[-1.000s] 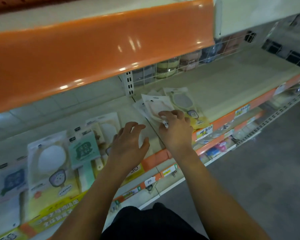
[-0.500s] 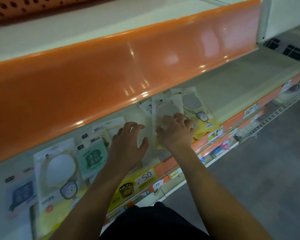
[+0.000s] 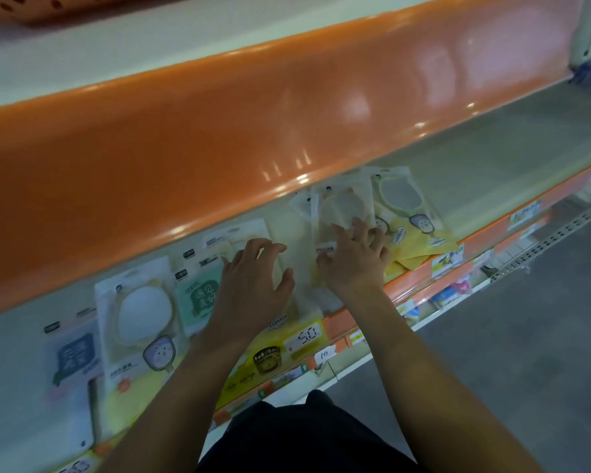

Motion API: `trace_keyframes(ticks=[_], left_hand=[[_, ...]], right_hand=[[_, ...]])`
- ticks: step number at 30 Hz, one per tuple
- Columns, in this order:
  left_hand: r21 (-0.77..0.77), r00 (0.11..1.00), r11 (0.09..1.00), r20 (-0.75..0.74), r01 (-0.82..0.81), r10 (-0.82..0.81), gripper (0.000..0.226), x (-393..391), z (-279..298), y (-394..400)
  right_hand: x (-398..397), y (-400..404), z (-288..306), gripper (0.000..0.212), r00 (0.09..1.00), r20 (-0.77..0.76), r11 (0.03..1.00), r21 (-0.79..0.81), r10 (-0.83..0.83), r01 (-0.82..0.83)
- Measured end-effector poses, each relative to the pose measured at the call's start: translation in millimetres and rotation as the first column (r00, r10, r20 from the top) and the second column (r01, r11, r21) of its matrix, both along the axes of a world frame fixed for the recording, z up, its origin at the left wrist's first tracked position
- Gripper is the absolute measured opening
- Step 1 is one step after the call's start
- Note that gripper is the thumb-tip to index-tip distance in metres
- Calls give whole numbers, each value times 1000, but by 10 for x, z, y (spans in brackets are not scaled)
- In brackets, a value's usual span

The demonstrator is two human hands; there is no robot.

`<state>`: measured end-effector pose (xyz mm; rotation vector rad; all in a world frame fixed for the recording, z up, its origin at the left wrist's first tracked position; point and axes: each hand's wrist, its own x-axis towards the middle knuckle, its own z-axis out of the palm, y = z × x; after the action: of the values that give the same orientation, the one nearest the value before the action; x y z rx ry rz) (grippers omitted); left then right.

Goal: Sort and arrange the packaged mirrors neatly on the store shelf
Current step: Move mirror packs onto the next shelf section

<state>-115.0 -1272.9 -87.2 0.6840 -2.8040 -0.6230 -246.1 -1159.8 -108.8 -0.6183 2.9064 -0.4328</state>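
clear-packaged mirror (image 3: 338,213) flat on shelf (image 3: 492,158) under right hand (image 3: 354,264) spread fingers (image 3: 360,227), left hand (image 3: 253,285) open beside it

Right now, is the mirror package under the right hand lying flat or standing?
Flat: the clear package lies on the shelf.

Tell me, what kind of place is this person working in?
Most likely a shop aisle. Packaged mirrors lie on a display shelf with an orange front rail, a price tag reading 5.0 is clipped to the edge, and more goods sit on lower shelves.
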Motion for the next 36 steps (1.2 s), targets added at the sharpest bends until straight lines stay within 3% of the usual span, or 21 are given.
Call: trace_keyframes(ticks=[4, 9, 16, 23, 27, 36], left_hand=[[-43, 1000, 999, 16, -24, 24, 40, 51, 5, 84], [-13, 996, 996, 22, -85, 85, 42, 123, -26, 183], [-50, 955, 954, -29, -295, 294, 54, 491, -70, 280], [-91, 892, 889, 15, -449, 452, 49, 887, -32, 401], [-82, 880, 878, 22, -471, 475, 58, 1007, -49, 391], [-63, 877, 874, -22, -481, 481, 45, 1269, -55, 188]], right_hand=[[74, 31, 118, 51, 999, -14, 981, -190, 39, -41], [214, 42, 174, 43, 982, -80, 886, -424, 171, -188], [421, 36, 83, 48, 931, -31, 857, -381, 363, -347], [636, -82, 59, 49, 860, -10, 801, -359, 510, -479], [789, -154, 77, 48, 827, -19, 770, -355, 561, -530], [991, -361, 133, 48, 833, -1, 793, -307, 553, -527]])
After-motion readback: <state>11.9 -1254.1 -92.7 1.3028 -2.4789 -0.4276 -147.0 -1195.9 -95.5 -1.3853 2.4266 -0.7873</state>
